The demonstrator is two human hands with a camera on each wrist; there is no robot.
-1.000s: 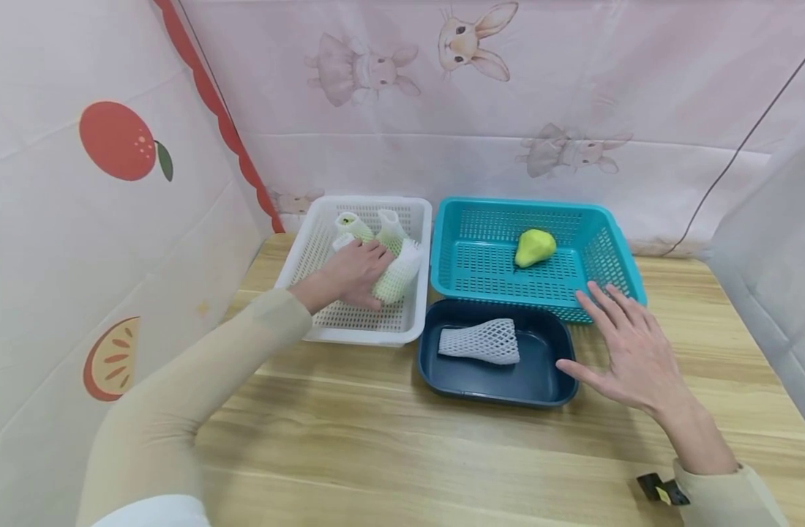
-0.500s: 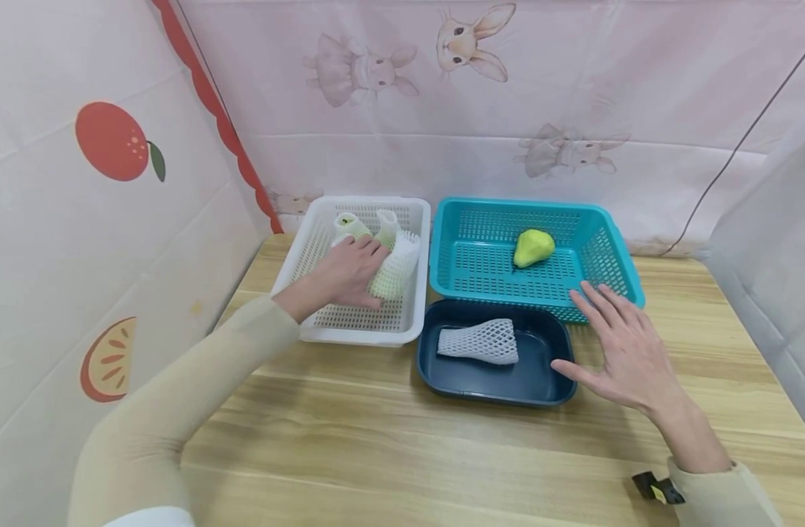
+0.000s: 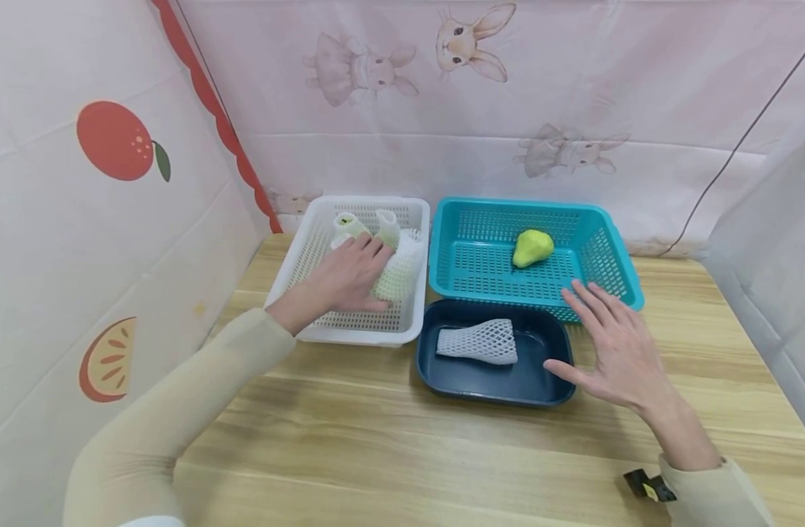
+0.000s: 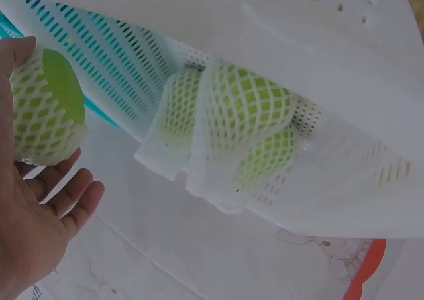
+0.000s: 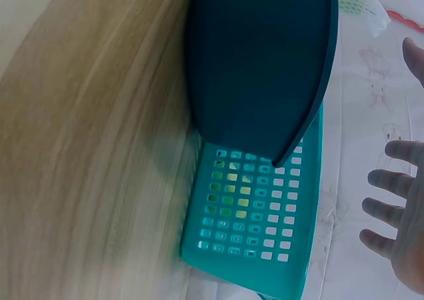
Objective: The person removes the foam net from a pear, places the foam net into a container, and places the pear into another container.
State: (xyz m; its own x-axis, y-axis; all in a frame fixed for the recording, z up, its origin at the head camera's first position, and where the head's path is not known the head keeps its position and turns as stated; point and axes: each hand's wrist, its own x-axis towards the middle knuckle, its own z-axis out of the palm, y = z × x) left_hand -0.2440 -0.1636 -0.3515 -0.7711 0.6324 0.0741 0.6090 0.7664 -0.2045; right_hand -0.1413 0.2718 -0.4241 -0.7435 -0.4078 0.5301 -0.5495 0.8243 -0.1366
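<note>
My left hand (image 3: pixel 346 277) reaches into the white basket (image 3: pixel 356 337). It holds a green pear in a white foam net (image 4: pixel 46 118) between thumb and fingers, as the left wrist view shows. Several other netted pears (image 4: pixel 248 104) lie in the same basket, partly hidden by the hand in the head view. My right hand (image 3: pixel 616 355) hovers with spread fingers by the right end of the dark blue tub (image 3: pixel 495 395) and the front corner of the teal basket (image 3: pixel 534 208); nothing is in it.
A bare yellow-green pear (image 3: pixel 533 248) lies in the teal basket. An empty foam net (image 3: pixel 478 342) lies in the tub. The white and teal baskets stand side by side against the printed wall cloth (image 3: pixel 376 161), on a wooden table (image 3: pixel 402 454).
My left hand shifts only slightly around the netted pear in the white basket. The right hand drifts a little to the left, still spread. The other things stay in place.
</note>
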